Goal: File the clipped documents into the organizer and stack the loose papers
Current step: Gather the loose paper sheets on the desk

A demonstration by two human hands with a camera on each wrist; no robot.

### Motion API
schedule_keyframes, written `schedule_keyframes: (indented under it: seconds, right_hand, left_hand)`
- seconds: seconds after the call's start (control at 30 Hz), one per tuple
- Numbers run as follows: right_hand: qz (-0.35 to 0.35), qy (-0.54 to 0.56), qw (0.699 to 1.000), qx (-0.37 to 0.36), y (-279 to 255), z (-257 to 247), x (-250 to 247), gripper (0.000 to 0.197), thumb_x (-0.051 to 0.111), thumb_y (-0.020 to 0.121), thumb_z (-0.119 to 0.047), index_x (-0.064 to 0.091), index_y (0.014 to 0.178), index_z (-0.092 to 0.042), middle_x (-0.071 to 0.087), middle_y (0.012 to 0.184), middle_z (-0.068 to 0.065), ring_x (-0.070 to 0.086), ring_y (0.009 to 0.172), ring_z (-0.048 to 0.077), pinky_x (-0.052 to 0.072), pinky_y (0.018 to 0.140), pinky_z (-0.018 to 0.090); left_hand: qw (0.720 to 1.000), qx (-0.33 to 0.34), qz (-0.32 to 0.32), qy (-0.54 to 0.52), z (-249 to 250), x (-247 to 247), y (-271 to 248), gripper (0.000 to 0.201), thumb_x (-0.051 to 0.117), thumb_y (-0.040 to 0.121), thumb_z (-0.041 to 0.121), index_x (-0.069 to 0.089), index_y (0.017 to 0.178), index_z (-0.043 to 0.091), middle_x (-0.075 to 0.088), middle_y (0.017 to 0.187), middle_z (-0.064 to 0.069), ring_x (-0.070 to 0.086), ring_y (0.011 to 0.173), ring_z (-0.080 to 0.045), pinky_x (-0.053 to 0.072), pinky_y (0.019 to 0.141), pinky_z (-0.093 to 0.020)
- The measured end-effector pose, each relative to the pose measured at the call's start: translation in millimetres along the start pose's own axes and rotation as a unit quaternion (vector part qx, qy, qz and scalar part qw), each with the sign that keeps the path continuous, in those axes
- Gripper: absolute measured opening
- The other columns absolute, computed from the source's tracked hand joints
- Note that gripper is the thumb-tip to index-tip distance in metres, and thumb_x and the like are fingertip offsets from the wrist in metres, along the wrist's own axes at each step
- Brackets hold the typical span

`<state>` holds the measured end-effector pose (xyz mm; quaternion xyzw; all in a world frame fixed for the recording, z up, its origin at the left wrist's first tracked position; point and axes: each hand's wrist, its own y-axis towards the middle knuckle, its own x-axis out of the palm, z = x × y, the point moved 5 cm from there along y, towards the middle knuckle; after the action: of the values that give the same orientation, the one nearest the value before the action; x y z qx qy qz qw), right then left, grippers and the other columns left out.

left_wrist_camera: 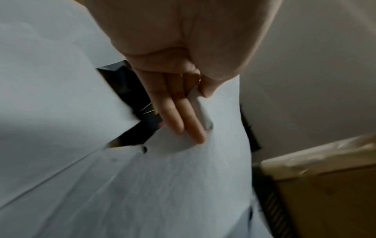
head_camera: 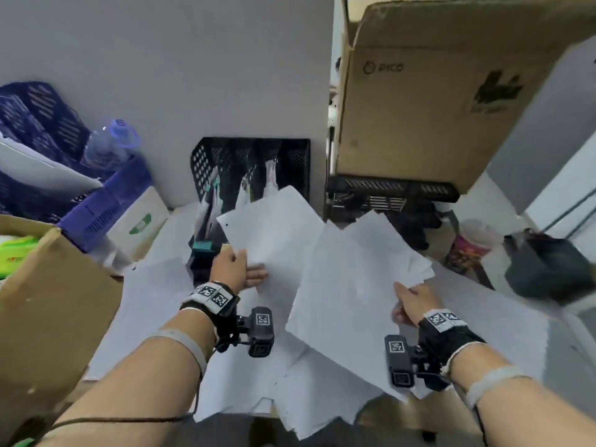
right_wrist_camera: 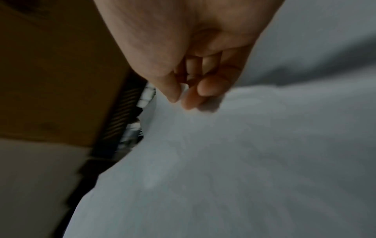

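My left hand pinches a loose white sheet by its near edge, lifted off the table; in the left wrist view the thumb lies on top of the sheet and the fingers beneath. My right hand pinches several loose white sheets at their right edge, thumb and fingers squeezing the paper. Behind stands the black mesh organizer against the wall, with clipped documents in its slots. A teal binder clip shows on a bundle at its front. More loose papers cover the table.
A large cardboard box looms at the right rear over a black tray. Blue crates and a water bottle stand at the left. A cardboard box sits near left; a cup and black bag sit right.
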<state>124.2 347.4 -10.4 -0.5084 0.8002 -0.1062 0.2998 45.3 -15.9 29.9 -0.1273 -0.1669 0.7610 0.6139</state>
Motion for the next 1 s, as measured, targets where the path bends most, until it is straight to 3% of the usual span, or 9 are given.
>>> schedule_keyframes:
  seconds: [0.07,0.13,0.23,0.33,0.47,0.57,0.7,0.87,1.0]
  right_hand:
    - [0.002,0.027,0.997,0.078,11,55,-4,0.025,0.053,0.097,-0.013,0.055,0.081,0.006,0.063,0.043,0.011,0.061,0.040,0.026,0.056,0.051,0.032]
    - [-0.013,0.055,0.989,0.134,19,93,-1,0.015,0.052,0.096,-0.004,0.050,0.105,0.007,0.071,0.065,0.017,0.065,0.040,0.019,0.059,0.050,0.030]
    - [-0.026,0.061,0.981,0.184,33,130,8,0.054,0.069,0.082,-0.003,0.036,0.124,0.000,0.062,0.113,0.023,0.071,0.069,0.028,0.063,0.067,0.037]
    - [0.046,-0.006,0.982,0.185,27,119,13,0.074,0.068,0.067,-0.011,0.022,0.126,-0.010,0.062,0.111,0.025,0.070,0.085,0.038,0.059,0.078,0.051]
    - [0.112,-0.159,0.974,0.115,15,64,23,0.054,0.063,0.078,-0.013,0.035,0.123,-0.002,0.037,0.128,0.023,0.057,0.100,0.043,0.046,0.080,0.040]
    - [-0.021,-0.130,0.990,0.058,12,24,70,0.022,0.057,0.083,-0.015,0.053,0.103,-0.007,0.059,0.106,0.021,0.062,0.075,0.033,0.057,0.072,0.044]
    - [-0.210,-0.082,0.974,-0.017,-22,-35,164,0.006,0.056,0.090,-0.012,0.060,0.093,-0.009,0.059,0.081,0.011,0.054,0.057,0.020,0.050,0.058,0.030]
    - [-0.373,-0.092,0.922,-0.050,-70,-83,280,0.010,0.058,0.091,-0.011,0.063,0.099,-0.008,0.063,0.096,0.010,0.065,0.081,0.023,0.056,0.073,0.034]
    - [-0.379,-0.157,0.906,-0.106,-83,-99,355,0.024,0.063,0.089,-0.016,0.066,0.112,-0.016,0.061,0.115,0.001,0.061,0.106,0.018,0.052,0.093,0.036]
  left_hand:
    - [0.995,-0.058,-0.021,0.073,-45,8,4,0.013,0.032,0.104,0.014,0.044,0.110,0.012,0.068,0.082,-0.017,0.069,0.045,-0.016,0.053,0.039,-0.024]
    - [0.986,-0.105,-0.044,0.124,-83,14,5,0.023,0.033,0.102,0.008,0.049,0.118,0.009,0.070,0.088,-0.020,0.072,0.052,-0.020,0.055,0.043,-0.025]
    - [0.973,-0.157,-0.061,0.158,-116,20,2,0.032,0.037,0.092,-0.011,0.049,0.118,0.002,0.065,0.106,-0.024,0.075,0.061,-0.027,0.057,0.048,-0.031]
    - [0.966,-0.177,-0.081,0.169,-125,25,2,0.053,0.041,0.091,-0.013,0.032,0.141,0.001,0.057,0.123,-0.025,0.075,0.072,-0.034,0.060,0.054,-0.035]
    - [0.957,-0.153,-0.081,0.233,-111,19,13,0.040,0.048,0.091,-0.001,0.044,0.131,0.005,0.068,0.102,-0.021,0.075,0.063,-0.025,0.059,0.055,-0.031]
    - [0.964,-0.134,-0.055,0.221,-89,-4,24,0.028,0.052,0.094,0.007,0.047,0.122,0.012,0.065,0.090,-0.009,0.070,0.065,-0.023,0.056,0.065,-0.032]
    - [0.977,-0.098,-0.007,0.190,-61,-65,46,0.016,0.054,0.093,0.003,0.058,0.106,0.010,0.064,0.097,-0.012,0.068,0.071,-0.023,0.054,0.071,-0.035]
    - [0.945,-0.040,0.111,0.306,-39,-163,83,0.014,0.057,0.090,0.008,0.066,0.098,0.015,0.070,0.105,-0.012,0.067,0.099,-0.031,0.052,0.087,-0.036]
    - [0.911,-0.093,0.151,0.372,-45,-234,110,0.037,0.059,0.088,0.013,0.056,0.125,0.015,0.048,0.134,-0.016,0.060,0.096,-0.032,0.047,0.086,-0.031]
